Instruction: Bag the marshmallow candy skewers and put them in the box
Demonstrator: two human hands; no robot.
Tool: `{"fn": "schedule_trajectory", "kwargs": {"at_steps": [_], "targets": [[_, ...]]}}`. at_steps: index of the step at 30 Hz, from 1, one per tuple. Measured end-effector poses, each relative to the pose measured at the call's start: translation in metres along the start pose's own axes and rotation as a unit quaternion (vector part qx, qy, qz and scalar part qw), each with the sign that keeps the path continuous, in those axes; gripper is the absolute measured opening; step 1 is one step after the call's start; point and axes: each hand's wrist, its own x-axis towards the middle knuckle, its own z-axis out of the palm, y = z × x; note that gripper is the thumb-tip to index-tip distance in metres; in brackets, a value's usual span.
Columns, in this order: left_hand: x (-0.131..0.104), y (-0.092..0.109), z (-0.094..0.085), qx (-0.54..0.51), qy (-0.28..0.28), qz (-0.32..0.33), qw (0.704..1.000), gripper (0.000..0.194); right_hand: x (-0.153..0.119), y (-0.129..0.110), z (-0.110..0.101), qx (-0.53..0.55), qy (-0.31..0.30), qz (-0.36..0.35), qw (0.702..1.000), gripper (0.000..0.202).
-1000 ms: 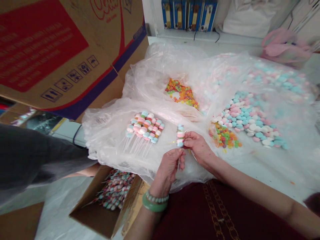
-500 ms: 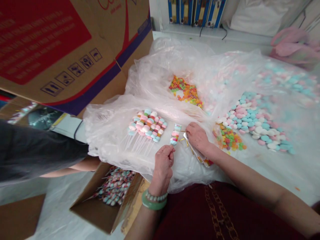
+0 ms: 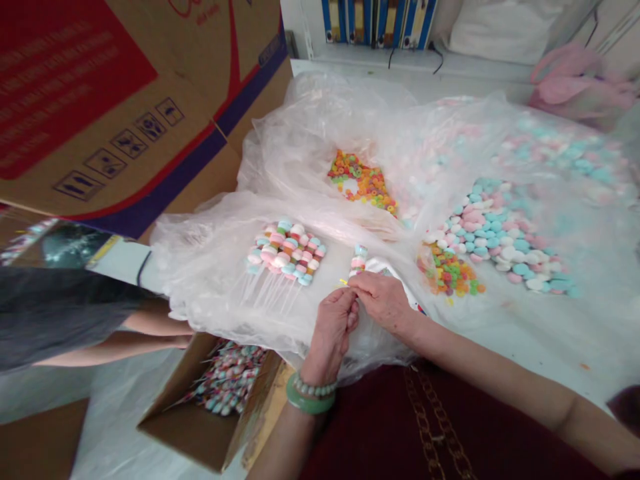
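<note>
A wrapped candy skewer (image 3: pixel 359 256) with pale blue, white and pink pieces stands out above my fingers. My left hand (image 3: pixel 333 327), closed in a pinch, grips its lower end. Pressed against it from the right, my right hand (image 3: pixel 383 299) pinches too. A short yellow twist tie (image 3: pixel 343 282) pokes out at the fingertips; its other end is hidden. Partly under my right hand lies a flat white packet (image 3: pixel 395 269). To the left, finished-looking candy skewers (image 3: pixel 287 253) lie side by side, sticks toward me.
Loose ring gummies (image 3: pixel 363 183) and pastel marshmallows (image 3: pixel 505 233) lie on plastic sheeting (image 3: pixel 210 233), with more gummies (image 3: pixel 453 272) at right. A big carton (image 3: pixel 150 133) stands at left. Below, an open box (image 3: pixel 193 413) holds many skewers, beside another person's arms (image 3: pixel 155 330).
My right hand has moved left and down from the packet to meet my left hand at the skewer's lower end. The other person's arms show more beside the box.
</note>
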Motion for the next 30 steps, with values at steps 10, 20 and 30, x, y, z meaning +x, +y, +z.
{"fn": "schedule_trajectory", "kwargs": {"at_steps": [10, 20, 30], "targets": [[0.003, -0.010, -0.002, 0.033, 0.018, 0.034, 0.999, 0.033, -0.002, -0.004, -0.016, -0.062, -0.095, 0.008, 0.993, 0.029], [0.000, -0.006, 0.004, 0.032, 0.069, 0.092, 0.993, 0.035, -0.007, -0.001, 0.005, 0.210, 0.083, 0.169, 0.959, 0.019], [-0.004, -0.005, 0.006, 0.054, 0.042, 0.113, 0.991, 0.039, -0.003, 0.007, -0.006, 0.464, -0.004, 0.230, 0.856, 0.030]]}}
